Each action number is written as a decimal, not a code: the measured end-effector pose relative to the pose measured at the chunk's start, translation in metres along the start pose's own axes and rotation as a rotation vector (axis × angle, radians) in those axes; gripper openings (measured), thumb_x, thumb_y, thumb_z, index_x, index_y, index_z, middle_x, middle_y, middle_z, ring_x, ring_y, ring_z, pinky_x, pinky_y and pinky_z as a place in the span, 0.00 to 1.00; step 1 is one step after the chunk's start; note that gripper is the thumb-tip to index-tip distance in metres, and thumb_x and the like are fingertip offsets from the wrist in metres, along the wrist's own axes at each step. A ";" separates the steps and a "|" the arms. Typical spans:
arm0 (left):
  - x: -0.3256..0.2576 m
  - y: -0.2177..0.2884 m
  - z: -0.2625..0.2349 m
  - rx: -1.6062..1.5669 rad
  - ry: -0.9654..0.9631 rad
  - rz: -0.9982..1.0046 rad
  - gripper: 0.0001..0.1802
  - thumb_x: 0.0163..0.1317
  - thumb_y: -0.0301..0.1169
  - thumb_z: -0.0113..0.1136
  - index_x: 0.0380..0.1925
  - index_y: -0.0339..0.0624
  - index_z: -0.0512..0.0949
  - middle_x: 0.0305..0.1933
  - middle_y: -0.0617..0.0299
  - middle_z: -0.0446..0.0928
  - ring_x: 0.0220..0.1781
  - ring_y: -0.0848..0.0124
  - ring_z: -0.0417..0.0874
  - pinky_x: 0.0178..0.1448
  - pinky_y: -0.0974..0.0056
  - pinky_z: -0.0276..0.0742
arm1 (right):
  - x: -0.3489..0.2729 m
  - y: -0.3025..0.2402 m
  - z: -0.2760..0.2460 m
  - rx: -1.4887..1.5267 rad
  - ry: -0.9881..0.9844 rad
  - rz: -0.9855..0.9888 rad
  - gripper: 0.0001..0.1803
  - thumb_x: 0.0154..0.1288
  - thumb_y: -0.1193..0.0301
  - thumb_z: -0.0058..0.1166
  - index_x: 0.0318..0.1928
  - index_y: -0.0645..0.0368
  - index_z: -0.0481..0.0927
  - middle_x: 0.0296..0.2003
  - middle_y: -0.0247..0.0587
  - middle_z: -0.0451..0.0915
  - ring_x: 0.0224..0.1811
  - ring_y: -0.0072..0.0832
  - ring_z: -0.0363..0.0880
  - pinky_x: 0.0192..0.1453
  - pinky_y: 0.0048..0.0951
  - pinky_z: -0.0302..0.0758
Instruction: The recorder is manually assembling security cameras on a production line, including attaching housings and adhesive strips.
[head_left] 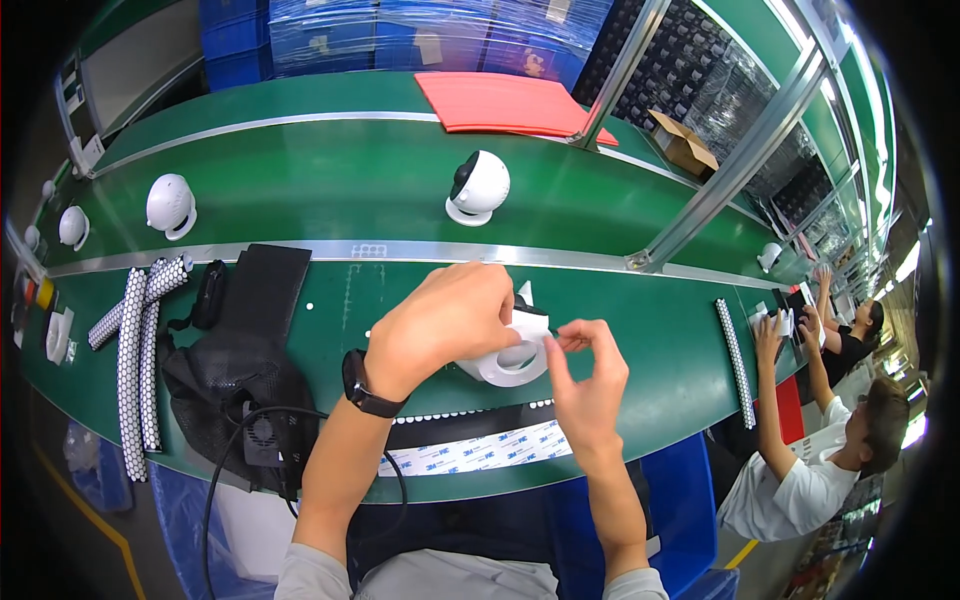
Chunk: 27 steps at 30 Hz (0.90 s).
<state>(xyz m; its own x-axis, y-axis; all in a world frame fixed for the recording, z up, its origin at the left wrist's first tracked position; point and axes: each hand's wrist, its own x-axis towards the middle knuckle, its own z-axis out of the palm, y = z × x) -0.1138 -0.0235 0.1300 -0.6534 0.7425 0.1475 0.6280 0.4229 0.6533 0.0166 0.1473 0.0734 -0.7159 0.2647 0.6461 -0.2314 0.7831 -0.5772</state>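
Above the middle of the green bench, my left hand (445,318) is closed on a white round-headed camera (515,362) with a ring-shaped base facing up. Its dark front shows just past my fingers. My right hand (588,385) is at the base's right edge, thumb and forefinger nearly together; whatever is between them is too small to make out. Just below lie a black strip edged with white dots (470,414) and a white backing strip with blue print (480,450).
Similar white cameras (478,190) stand on the green conveyor (330,190) beyond a metal rail. Dotted rolled strips (130,370) and a black mesh bag (235,385) with a cable lie left. Another dotted strip (735,362) lies right, near co-workers. Red foam sheets (510,102) rest behind.
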 end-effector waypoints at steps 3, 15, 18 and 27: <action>0.006 -0.005 0.003 0.004 -0.041 0.003 0.12 0.56 0.32 0.72 0.32 0.31 0.89 0.32 0.46 0.87 0.36 0.53 0.90 0.46 0.55 0.84 | -0.001 0.002 -0.005 0.042 -0.012 0.051 0.05 0.67 0.85 0.66 0.38 0.69 0.82 0.32 0.41 0.84 0.33 0.28 0.82 0.43 0.29 0.78; 0.008 -0.005 0.006 0.043 -0.017 0.045 0.10 0.55 0.29 0.71 0.30 0.30 0.88 0.30 0.45 0.87 0.36 0.52 0.90 0.45 0.55 0.84 | -0.003 0.012 -0.005 0.098 -0.119 0.124 0.04 0.69 0.83 0.66 0.42 0.71 0.84 0.33 0.41 0.85 0.34 0.24 0.81 0.44 0.27 0.79; 0.008 -0.006 0.006 0.040 -0.024 0.044 0.10 0.54 0.29 0.71 0.30 0.30 0.88 0.30 0.45 0.87 0.36 0.51 0.90 0.45 0.55 0.84 | -0.002 0.011 -0.003 0.107 -0.131 0.115 0.04 0.69 0.83 0.66 0.42 0.71 0.84 0.33 0.41 0.85 0.33 0.24 0.81 0.43 0.27 0.78; 0.010 -0.012 -0.002 -0.004 -0.079 0.049 0.11 0.55 0.30 0.71 0.30 0.30 0.89 0.30 0.45 0.87 0.36 0.53 0.90 0.45 0.56 0.84 | -0.003 0.009 0.004 0.012 -0.095 0.057 0.04 0.68 0.83 0.67 0.39 0.69 0.83 0.31 0.40 0.84 0.31 0.25 0.80 0.40 0.28 0.77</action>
<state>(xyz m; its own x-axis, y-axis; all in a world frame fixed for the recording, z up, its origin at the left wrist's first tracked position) -0.1290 -0.0221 0.1246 -0.5863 0.8012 0.1202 0.6568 0.3832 0.6495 0.0142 0.1516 0.0647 -0.7873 0.2531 0.5622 -0.1963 0.7614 -0.6178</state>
